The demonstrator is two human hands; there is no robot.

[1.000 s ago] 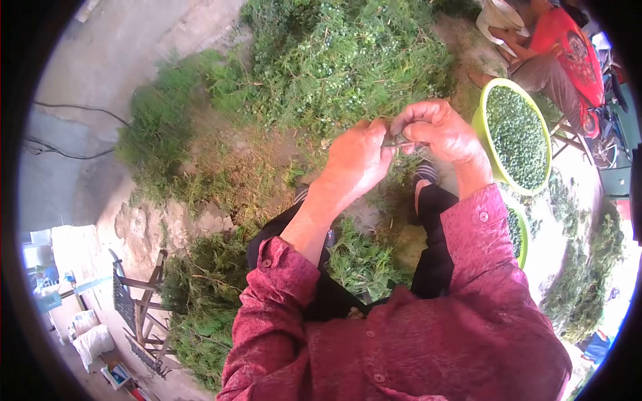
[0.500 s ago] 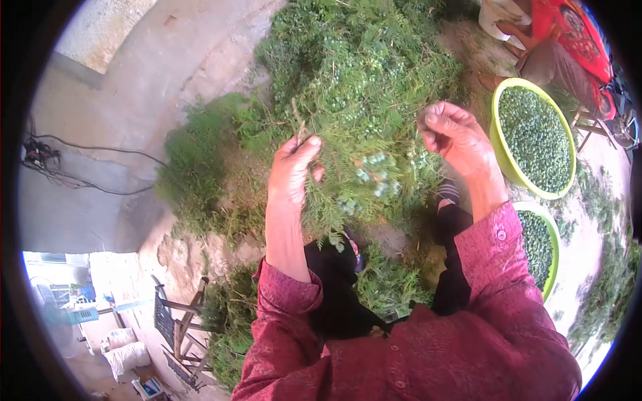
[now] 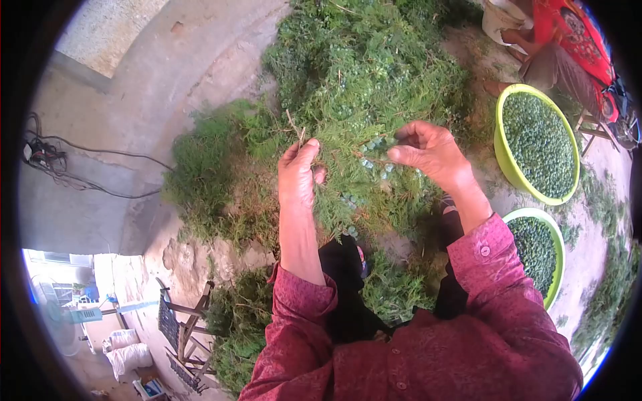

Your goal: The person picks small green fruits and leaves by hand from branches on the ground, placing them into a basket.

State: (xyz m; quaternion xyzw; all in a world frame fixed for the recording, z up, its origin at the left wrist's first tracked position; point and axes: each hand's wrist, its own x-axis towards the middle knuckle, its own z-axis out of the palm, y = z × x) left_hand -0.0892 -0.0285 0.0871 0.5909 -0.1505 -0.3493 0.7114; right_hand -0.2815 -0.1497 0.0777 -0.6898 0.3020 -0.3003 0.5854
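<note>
My left hand (image 3: pixel 299 175) is closed around the woody stem of an evergreen sprig (image 3: pixel 338 160) with flat, scaly leaves, like arborvitae. Small blue-green cones (image 3: pixel 376 166) hang in clusters on the sprig's right side. Beside them, my right hand (image 3: pixel 433 155) has its thumb and forefinger parted, with the fingertips close to the cones. Whether those fingertips touch a cone is hard to make out. Beneath both hands spreads a large heap of cut evergreen branches (image 3: pixel 374 73), also bearing cones.
Two yellow-green basins, one farther (image 3: pixel 503 150) and one nearer (image 3: pixel 559 257), hold many small green cones at right. Another person (image 3: pixel 568 73) sits at upper right by a white bucket (image 3: pixel 503 23). A wooden-framed stool (image 3: pixel 187 327) stands lower left; black cables (image 3: pixel 100 150) lie left.
My right hand has moved left and down to the cones, and its pinched fingers have parted. My left hand still grips the sprig. The view has shifted slightly.
</note>
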